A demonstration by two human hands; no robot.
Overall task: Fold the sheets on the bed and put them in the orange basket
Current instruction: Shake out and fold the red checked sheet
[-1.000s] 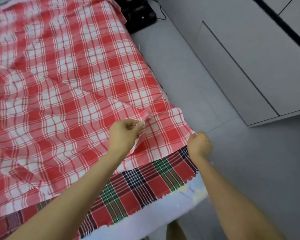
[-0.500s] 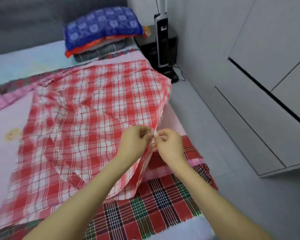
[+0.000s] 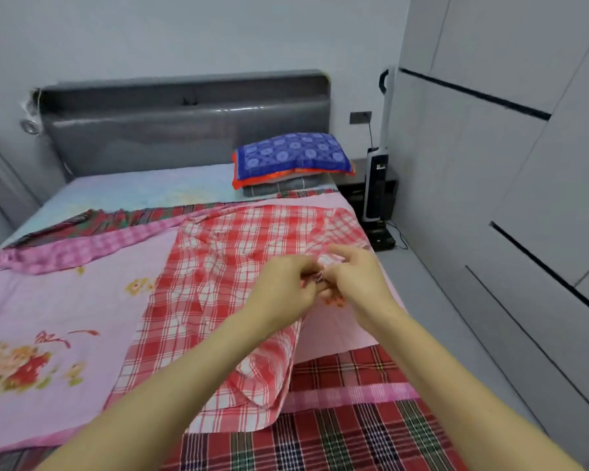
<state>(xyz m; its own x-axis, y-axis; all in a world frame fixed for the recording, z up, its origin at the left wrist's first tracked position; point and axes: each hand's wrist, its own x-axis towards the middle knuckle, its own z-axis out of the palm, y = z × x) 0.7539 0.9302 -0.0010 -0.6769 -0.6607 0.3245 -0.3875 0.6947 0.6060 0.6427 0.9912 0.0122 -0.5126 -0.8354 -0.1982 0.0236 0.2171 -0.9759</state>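
Note:
A red-and-white checked sheet lies doubled over on the bed, its lifted edge held up in the middle. My left hand and my right hand meet above it, both pinching the sheet's corners together. Under it lie a pink floral sheet and a dark red-green tartan sheet. No orange basket is in view.
A blue patterned pillow tops a small stack at the head of the bed by the grey headboard. A floor-cleaner on its dock stands right of the bed. Grey wardrobe doors line the right side, with a strip of floor between.
Both hands carried the checked sheet's near edge up and across the bed, folding it over and uncovering the pink floral sheet. The hands came together. The view rose to the headboard.

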